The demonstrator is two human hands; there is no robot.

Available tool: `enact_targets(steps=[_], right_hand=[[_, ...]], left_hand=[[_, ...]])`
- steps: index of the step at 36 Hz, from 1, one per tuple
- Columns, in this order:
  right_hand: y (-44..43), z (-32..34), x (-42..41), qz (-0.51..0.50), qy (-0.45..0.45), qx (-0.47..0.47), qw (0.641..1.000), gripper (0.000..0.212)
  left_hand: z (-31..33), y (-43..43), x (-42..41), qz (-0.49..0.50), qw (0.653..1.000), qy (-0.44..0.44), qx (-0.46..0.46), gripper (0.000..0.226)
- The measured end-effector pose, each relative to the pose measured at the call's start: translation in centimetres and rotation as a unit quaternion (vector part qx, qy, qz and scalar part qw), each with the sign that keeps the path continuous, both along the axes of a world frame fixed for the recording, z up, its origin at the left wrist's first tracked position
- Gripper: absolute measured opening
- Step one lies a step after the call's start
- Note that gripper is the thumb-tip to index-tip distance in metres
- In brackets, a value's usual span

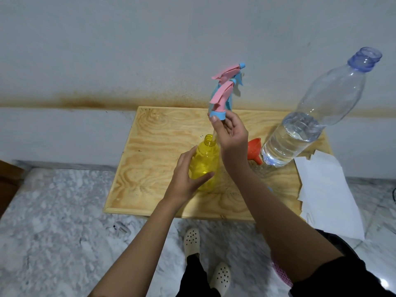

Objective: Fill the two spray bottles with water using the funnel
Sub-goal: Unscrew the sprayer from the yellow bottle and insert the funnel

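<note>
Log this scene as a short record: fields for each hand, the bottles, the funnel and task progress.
left hand: grips yellow bottle, upright on board
right hand: holds spray head lifted above the yellow bottle, its tube still in the neck
second sprayer: behind the lifted head, head on
water bottle: uncapped, partly full, standing right on board
funnel: orange, lying beside water bottle, unused
paper: white sheets at right edge
progress: yellow bottle opened, no water visible in it
</note>
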State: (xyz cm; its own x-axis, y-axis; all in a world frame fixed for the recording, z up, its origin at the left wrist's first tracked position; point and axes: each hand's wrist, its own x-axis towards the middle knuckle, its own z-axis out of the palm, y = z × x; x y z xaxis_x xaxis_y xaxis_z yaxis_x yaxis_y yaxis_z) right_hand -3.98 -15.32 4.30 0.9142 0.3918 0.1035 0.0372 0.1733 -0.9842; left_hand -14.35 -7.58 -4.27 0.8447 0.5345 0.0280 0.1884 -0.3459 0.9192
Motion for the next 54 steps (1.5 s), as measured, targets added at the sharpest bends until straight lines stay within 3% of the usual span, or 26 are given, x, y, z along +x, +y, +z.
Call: enact_targets(steps=[7, 14, 19, 25, 30, 33, 37, 40, 54], right_hand=[[0.6, 4.6, 2.1, 0.019, -0.021, 0.069, 0.997, 0.014], [1.0, 7.0, 4.5, -0.022, -0.039, 0.072, 0.996, 0.008], [0.9, 5.0, 5.6, -0.062, -0.041, 0.015, 0.997, 0.009], [0.4, -2.8, 4.1, -0.053, -0.055, -0.129, 0.989, 0.009], [0.4, -8.1, 3.0, -0.004, -0.09, -0.271, 0.958, 0.02], [0.3, -9.8, 2.7, 0.006, -0.08, -0.287, 0.955, 0.027], [0.7, -11.7, 2.7, 0.031, -0.047, -0.34, 0.939, 0.016], [1.1, -12.9, 2.8, 0.037, -0.03, -0.367, 0.929, 0.033], [0.7, -11.9, 2.5, 0.03, -0.032, -0.351, 0.935, 0.034]], left_hand=[[-0.8, 0.2, -0.4, 0.03, 0.999, -0.003, -0.012, 0.077], [-0.8, 0.4, -0.6, 0.03, 0.999, 0.0, -0.013, 0.078], [-1.3, 1.0, -1.2, 0.038, 0.999, 0.001, -0.016, 0.079], [-1.8, 1.1, -1.7, 0.04, 0.998, 0.001, -0.051, 0.079], [-1.9, 1.0, -2.0, 0.048, 0.996, -0.005, -0.081, 0.077], [-2.0, 1.1, -2.1, 0.04, 0.996, -0.01, -0.077, 0.075], [-2.5, 1.3, -2.0, 0.034, 0.998, -0.008, -0.059, 0.081], [-2.8, 1.4, -2.0, 0.031, 0.998, -0.001, -0.048, 0.084], [-3.1, 1.6, -1.9, 0.02, 0.999, 0.009, -0.03, 0.083]])
